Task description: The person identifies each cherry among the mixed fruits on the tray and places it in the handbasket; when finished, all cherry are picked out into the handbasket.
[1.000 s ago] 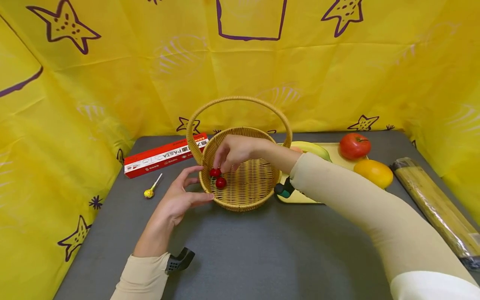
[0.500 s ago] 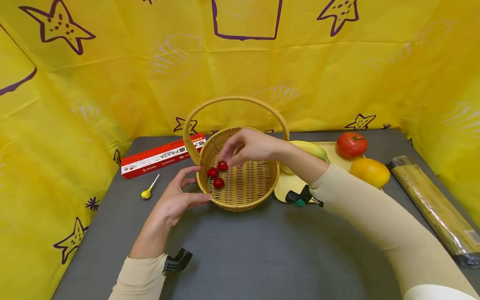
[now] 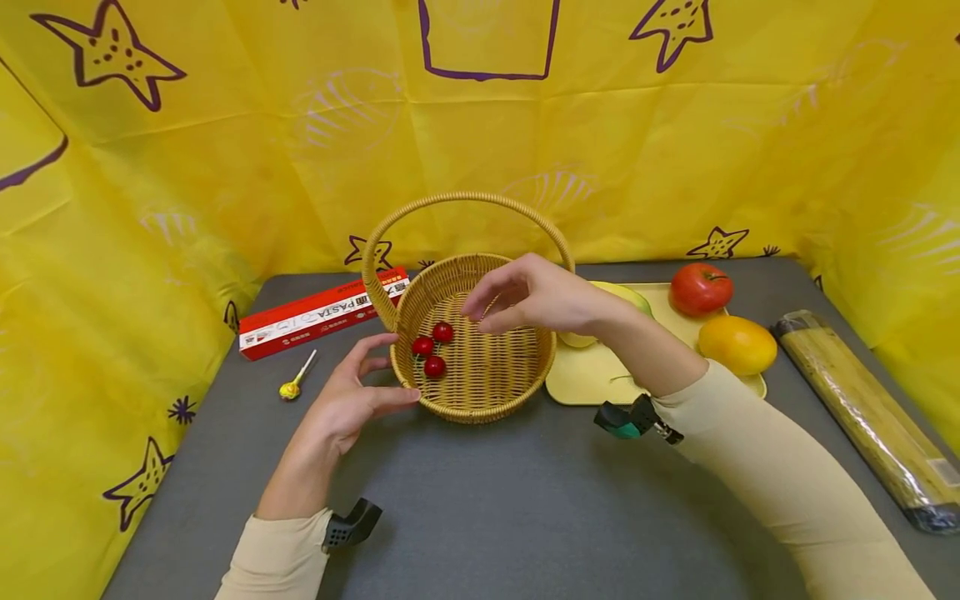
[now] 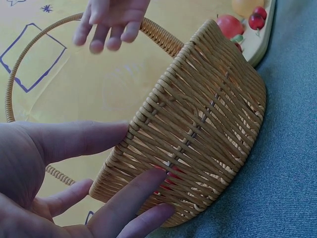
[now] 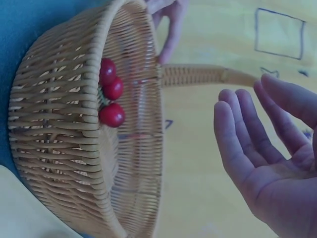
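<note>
A woven wicker basket (image 3: pixel 480 408) with a tall handle (image 3: pixel 471 197) stands in the middle of the table. Three red cherries (image 3: pixel 434 367) lie inside it on the left. My left hand (image 3: pixel 348 400) touches the basket's left side, thumb and fingers spread along the rim and outer wall; the left wrist view shows the extended fingers (image 4: pixel 133 198) against the weave. Over the basket's right part, my right hand (image 3: pixel 543 296) hovers with loosely bent fingers and holds nothing. In the right wrist view its palm (image 5: pixel 277 193) faces up, apart from the basket.
Right of the basket, a pale yellow tray (image 3: pixel 577 387) bears a banana (image 3: pixel 636 298), a tomato (image 3: pixel 701 289) and a mango (image 3: pixel 737 346); more cherries (image 4: pixel 256 21) show there. A wrapped bamboo mat (image 3: pixel 862 417) lies far right. A pasta box (image 3: pixel 322 317) and lollipop (image 3: pixel 297 379) lie left.
My right hand has let go of a cherry beside the other two in the basket, then drawn back to the right and up. The left hand stays at the basket's side.
</note>
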The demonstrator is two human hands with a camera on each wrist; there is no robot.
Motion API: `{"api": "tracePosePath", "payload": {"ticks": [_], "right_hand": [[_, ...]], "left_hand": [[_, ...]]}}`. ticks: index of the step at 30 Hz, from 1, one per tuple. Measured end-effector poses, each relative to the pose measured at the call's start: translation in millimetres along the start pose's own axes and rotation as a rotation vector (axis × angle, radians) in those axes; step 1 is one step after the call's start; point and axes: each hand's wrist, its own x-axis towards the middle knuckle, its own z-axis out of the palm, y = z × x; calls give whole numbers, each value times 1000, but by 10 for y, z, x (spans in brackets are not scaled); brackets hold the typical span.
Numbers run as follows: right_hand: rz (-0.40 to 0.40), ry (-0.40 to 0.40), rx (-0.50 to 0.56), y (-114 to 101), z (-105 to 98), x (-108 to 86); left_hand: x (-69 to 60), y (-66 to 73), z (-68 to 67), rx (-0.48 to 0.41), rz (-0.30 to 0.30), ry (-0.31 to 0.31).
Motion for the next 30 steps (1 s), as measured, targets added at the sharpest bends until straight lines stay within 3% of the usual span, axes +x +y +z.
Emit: {"api": "tracePosePath", "payload": {"ticks": [13, 21, 30], "right_hand": [[-37, 104, 63, 15, -92, -494], [12, 200, 70, 30, -194, -793], [-43, 316, 66, 199, -323, -1059]], "left_hand": [[12, -21, -8, -5, 14, -9], [9, -10, -6, 1, 7, -9], [16, -14, -7, -10, 6, -13]]}}
